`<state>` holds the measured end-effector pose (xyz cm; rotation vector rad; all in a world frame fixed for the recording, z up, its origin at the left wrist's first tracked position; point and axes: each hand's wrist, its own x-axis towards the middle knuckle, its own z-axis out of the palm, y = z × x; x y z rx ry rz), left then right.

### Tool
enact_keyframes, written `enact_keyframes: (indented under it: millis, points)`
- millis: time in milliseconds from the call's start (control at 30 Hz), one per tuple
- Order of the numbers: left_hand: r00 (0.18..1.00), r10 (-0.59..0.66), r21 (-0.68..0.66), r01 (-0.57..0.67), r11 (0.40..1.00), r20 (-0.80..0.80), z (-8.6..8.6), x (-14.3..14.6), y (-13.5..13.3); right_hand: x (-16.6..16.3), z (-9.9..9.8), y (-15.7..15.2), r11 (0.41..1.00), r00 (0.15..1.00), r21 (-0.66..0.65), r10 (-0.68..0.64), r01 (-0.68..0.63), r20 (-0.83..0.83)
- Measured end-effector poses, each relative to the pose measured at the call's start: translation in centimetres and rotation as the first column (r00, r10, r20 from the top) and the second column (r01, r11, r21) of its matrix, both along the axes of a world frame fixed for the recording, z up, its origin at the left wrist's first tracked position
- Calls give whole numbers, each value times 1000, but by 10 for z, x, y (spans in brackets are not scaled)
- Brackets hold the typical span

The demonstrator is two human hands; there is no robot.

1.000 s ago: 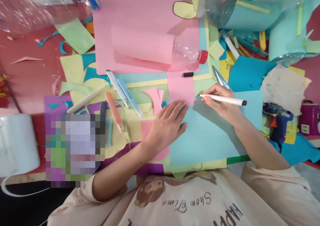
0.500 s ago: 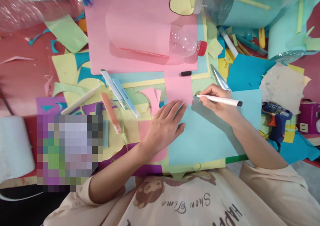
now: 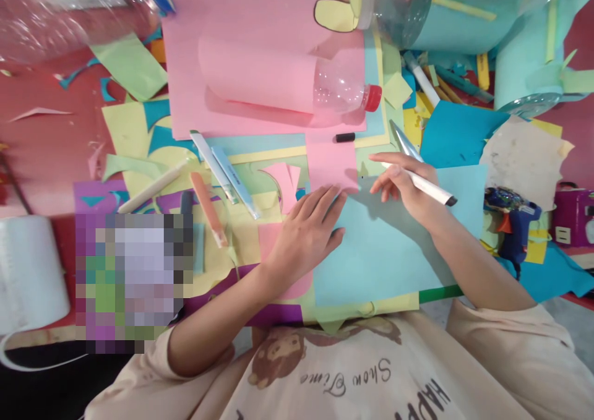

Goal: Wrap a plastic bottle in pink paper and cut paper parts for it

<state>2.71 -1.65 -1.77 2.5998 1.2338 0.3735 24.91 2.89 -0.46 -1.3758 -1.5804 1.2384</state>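
White marker point(image 3: 431, 188): right of centre in the frame, held slantwise, its dark end toward the right; the writing tip cannot be made out behind the fingers.
Right hand point(image 3: 420, 210): thumb and base of the index finger pinch the marker; the index stretches out to the left, the other fingers curl loosely below.
Left hand point(image 3: 306, 240): laid flat near the centre, four fingers almost side by side, thumb held apart; it covers the left edge of the light blue sheet point(image 3: 390, 253), fingertips at the lower edge of the pink slip point(image 3: 331, 160).
Dark dot point(image 3: 362, 177): between the two hands, near the sheet's upper left; which paper it sits on is hard to tell.
Steadying: even pressure from the flat left hand should stop slip and sheet sliding apart.
Pen grip: this loose hold suits a pause; for a clean mark, the index would do better bent onto the barrel near the tip.
Black cap point(image 3: 344, 138): on the slip, off the pen, so a stray tip could stain.
Silver pointed blade point(image 3: 406, 141): just above the right hand; best given room.
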Motion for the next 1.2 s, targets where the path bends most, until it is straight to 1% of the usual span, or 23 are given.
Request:
enact_keyframes:
  millis: [33,100,167,200,233,300,367,467,533,600,667,733,800,833,900,933,1000,1067,1100,1133,1200]
  points:
    - [1000,1,-6,-1,1000,-9,1,0,0,-1,0,0,999,999,41,11,-12,33]
    - [1000,-1,-14,0,1000,-31,3,1,0,-3,1,3,978,986,201,17,-50,165]
    - [999,-7,-11,6,1000,-49,5,2,1,-7,0,11,912,942,388,-7,-131,335]
    - [999,-10,-11,9,1000,-52,7,2,3,-10,-1,16,869,912,456,-12,-193,409]
    - [999,-11,-15,10,1000,-54,9,2,4,-13,-2,22,830,880,493,-7,-260,475]
    - [998,-13,-21,11,1000,-56,13,3,8,-19,-7,32,779,826,507,25,-369,562]
    - [998,-11,-23,9,1000,-67,16,4,11,-24,-13,39,769,795,493,33,-407,606]
    - [996,16,-8,-17,1000,-86,15,6,15,-29,-20,42,797,784,471,6,-379,621]
    - [996,38,2,-38,999,-85,13,6,16,-29,-20,41,819,788,450,4,-356,616]
    - [997,48,3,-47,999,-60,10,6,17,-27,-14,38,846,819,427,21,-320,573]
    - [999,52,-3,-52,999,-12,8,5,17,-25,-4,31,885,883,393,41,-250,468]
    - [997,67,-7,-67,998,45,7,3,17,-24,7,22,923,951,352,43,-154,305]
    - [986,115,-16,-114,993,120,8,1,17,-25,15,10,946,992,319,26,-64,122]
    - [973,152,-33,-149,988,175,8,0,17,-26,17,5,957,999,287,32,-42,38]
    - [925,219,-92,-200,975,310,8,-1,17,-30,17,-4,980,993,194,71,-51,-96]
    - [896,233,-124,-200,972,378,8,-2,17,-32,16,-7,987,984,143,99,-78,-149]
    - [848,206,-151,-151,977,488,8,-3,17,-36,11,-11,988,963,68,149,-137,-226]
    - [813,165,-148,-98,984,558,8,-4,18,-39,5,-14,985,947,37,171,-167,-274]
    - [795,165,-153,-92,984,583,9,-4,19,-40,3,-14,985,941,33,171,-168,-292]
    - [772,186,-170,-103,980,607,9,-4,20,-40,2,-15,986,937,29,163,-162,-310]
    - [703,282,-249,-153,956,653,8,-4,21,-39,0,-17,992,924,12,122,-126,-364]
